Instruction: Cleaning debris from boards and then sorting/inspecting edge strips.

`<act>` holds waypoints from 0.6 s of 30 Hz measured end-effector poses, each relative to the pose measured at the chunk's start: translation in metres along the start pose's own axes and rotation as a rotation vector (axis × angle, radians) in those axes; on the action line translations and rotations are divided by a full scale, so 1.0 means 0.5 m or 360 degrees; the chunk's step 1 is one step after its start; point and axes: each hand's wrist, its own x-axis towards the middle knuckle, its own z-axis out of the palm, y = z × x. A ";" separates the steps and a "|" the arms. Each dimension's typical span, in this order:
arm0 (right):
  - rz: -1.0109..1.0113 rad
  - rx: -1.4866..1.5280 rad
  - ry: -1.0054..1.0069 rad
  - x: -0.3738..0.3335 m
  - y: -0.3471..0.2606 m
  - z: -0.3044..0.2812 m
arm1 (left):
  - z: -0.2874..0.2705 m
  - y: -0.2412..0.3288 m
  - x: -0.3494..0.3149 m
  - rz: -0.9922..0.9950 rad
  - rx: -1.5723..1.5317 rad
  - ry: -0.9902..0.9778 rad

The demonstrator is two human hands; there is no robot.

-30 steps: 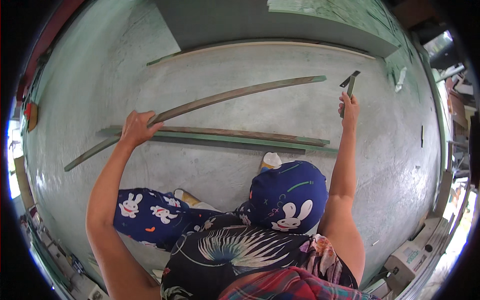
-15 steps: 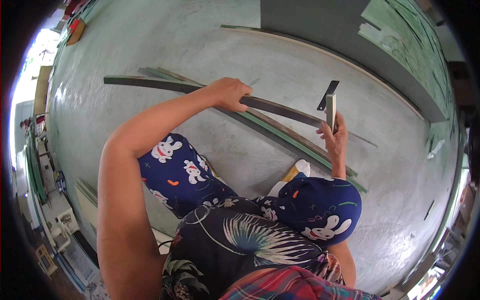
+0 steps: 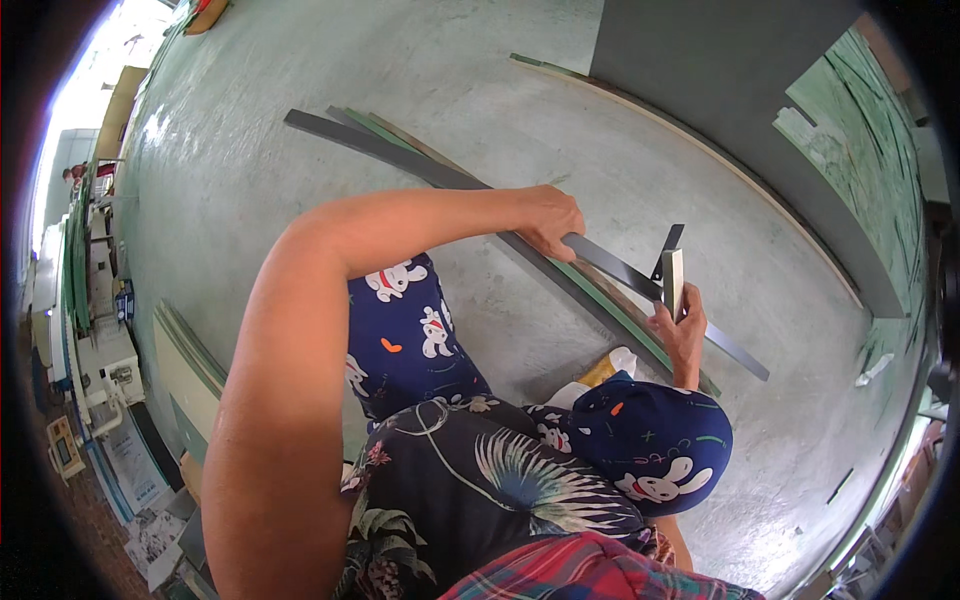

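Observation:
A long, thin dark grey strip [image 3: 385, 150] slants across in front of me, from the far left down to the right. My left hand [image 3: 549, 222] is closed around it near its middle. My right hand [image 3: 684, 330] grips a try square by its pale, upright stock [image 3: 673, 283]; its short black blade [image 3: 669, 250] juts out beside the stock. The square is up against the strip, and the strip's right end reaches past my right hand. Below the strip, several green-edged strips [image 3: 610, 310] lie together on the floor, partly hidden by my left hand and forearm.
A large grey panel [image 3: 720, 90] with a pale edge lies at the far right, a green scuffed sheet [image 3: 850, 130] beyond it. At the left, stacked boards [image 3: 190, 350] lean near a cluttered bench [image 3: 110, 350]. A white scrap [image 3: 875, 370] rests on the floor at the right.
The strip has tilted, its right end now lower, and its broad face shows more. Both hands appear lower and farther right in the view, which has also shifted. The square now meets the strip.

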 end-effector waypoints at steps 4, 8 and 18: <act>-0.0176 -0.0342 0.0194 -0.006 0.015 0.006 | 0.002 0.014 0.006 0.0009 0.0064 0.0029; -0.0083 -0.0551 0.0336 -0.011 0.008 0.005 | -0.015 0.020 0.007 -0.0083 0.0041 -0.0025; -0.0046 -0.0821 0.0537 -0.018 0.092 -0.133 | -0.002 -0.158 -0.073 -0.0482 0.0329 0.0106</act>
